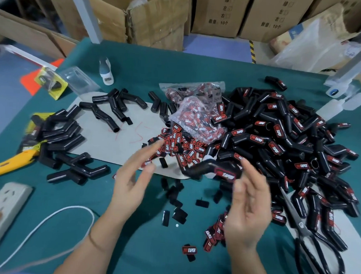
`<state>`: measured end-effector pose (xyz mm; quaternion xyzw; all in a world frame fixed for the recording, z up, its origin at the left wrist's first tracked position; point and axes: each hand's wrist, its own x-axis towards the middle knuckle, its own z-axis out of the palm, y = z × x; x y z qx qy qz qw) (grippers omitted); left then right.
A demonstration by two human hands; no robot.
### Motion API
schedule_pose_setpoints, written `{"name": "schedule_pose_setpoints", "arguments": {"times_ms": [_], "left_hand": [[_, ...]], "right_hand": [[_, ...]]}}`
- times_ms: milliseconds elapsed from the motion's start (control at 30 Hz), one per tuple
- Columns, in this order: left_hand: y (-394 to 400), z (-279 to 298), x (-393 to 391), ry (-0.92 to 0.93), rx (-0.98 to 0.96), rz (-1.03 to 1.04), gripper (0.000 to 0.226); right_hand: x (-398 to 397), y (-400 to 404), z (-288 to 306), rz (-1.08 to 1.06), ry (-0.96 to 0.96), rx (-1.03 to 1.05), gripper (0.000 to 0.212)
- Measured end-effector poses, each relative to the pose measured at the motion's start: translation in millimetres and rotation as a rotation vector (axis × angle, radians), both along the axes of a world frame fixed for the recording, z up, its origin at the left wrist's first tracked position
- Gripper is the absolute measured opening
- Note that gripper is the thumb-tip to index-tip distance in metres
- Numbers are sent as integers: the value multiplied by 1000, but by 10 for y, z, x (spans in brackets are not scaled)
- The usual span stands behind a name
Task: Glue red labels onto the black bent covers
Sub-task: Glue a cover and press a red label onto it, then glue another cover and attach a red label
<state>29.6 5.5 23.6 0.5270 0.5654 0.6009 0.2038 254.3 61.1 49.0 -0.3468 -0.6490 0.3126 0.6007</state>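
Hovering over the green surface [137,58], palms turned inward: left hand [132,177] with fingers released and spread, grasping nothing; right hand [248,204] likewise released, fingers straight. Lying between the two hands, a black bent cover [207,169] bearing a red label [225,174], blurred, so contact with the right fingertips impossible to tell. Sitting just beyond the left hand, loose red labels [179,145] spilling from a clear bag [194,114]. Piling up at right, a heap of labelled covers [289,141]; resting at left on grey card [121,142], unlabelled covers [66,132]. Lying at lower right, black scissors [313,246]; standing at the far edge, a glue bottle [105,70].
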Motion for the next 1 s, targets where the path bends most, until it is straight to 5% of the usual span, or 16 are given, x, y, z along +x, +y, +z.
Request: {"name": "schedule_pose_setpoints", "arguments": {"times_ms": [167, 400, 567, 667, 767, 867, 1000], "left_hand": [[98, -50, -514, 125, -218, 500, 34], [343, -140, -746, 596, -559, 522, 45], [550, -165, -1098, 835, -710, 487, 47], [582, -217, -1116, 770, -676, 551, 31], [534, -196, -1094, 691, -624, 595, 22], [397, -158, -1016, 690, -403, 559, 17], [254, -24, -472, 238, -132, 382, 21]], "right_hand": [[405, 494, -40, -349, 200, -160, 29], [531, 741, -188, -443, -128, -230, 28], [596, 690, -155, -542, -424, -101, 39], [529, 633, -90, -483, -466, -6, 33], [405, 508, -21, -146, -496, -127, 34], [335, 460, -47, -9, -767, -185, 54], [198, 464, -162, -99, -1052, -86, 66]]}}
